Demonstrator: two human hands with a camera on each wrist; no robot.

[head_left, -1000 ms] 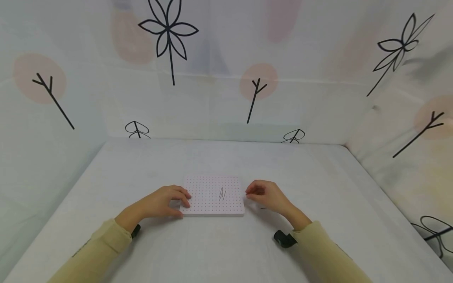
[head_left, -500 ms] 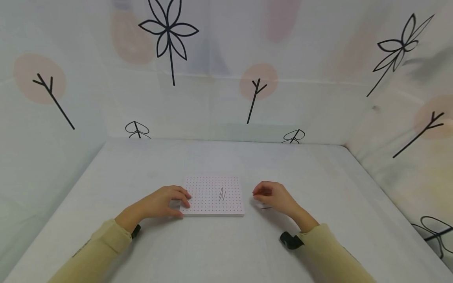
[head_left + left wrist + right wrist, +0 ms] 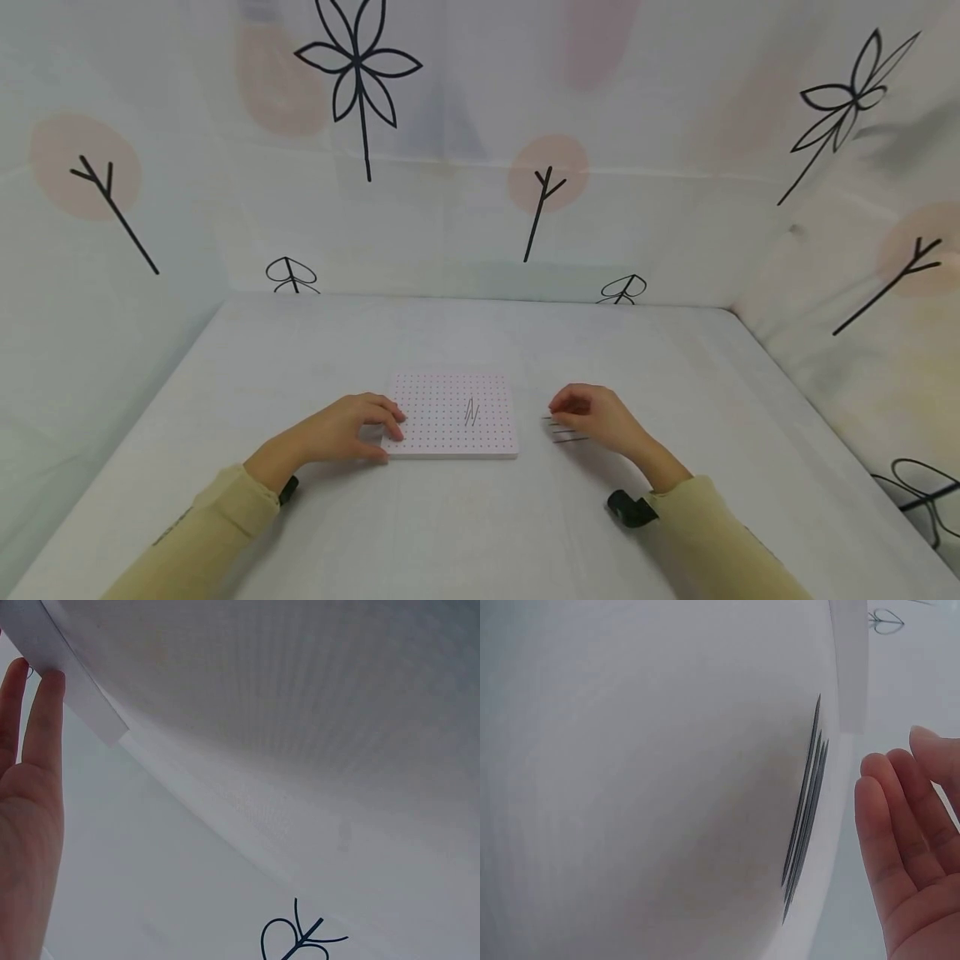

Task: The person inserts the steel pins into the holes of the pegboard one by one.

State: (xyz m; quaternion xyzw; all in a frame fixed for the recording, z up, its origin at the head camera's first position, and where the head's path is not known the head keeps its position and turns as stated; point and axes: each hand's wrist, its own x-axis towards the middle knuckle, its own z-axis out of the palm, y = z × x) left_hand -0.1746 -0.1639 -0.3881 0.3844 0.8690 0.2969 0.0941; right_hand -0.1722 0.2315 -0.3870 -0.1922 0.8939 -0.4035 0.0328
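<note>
A white board with a grid of small dots (image 3: 433, 400) lies on the table. Several thin dark sticks (image 3: 467, 412) stand in its right half. At the board's left side my left hand (image 3: 352, 427) rests, fingertips over the edge and thumb by the front corner; straight fingers (image 3: 43, 720) touch the side in the left wrist view. Right of the board, my right hand (image 3: 592, 417) is over several thin sticks lying flat. In the right wrist view these dark sticks (image 3: 804, 817) have pointed ends, apart from the fingers (image 3: 889, 840); nothing shows between the fingers and thumb.
A white cloth covers the table (image 3: 450, 533). Pale fabric walls (image 3: 450, 217) with black plant drawings stand behind and at both sides. A black wrist camera (image 3: 630, 508) hangs at the right sleeve, another (image 3: 288, 490) at the left.
My right hand has moved right, away from the board, and more of the flat sticks show beneath it. The left hand and the board have stayed put.
</note>
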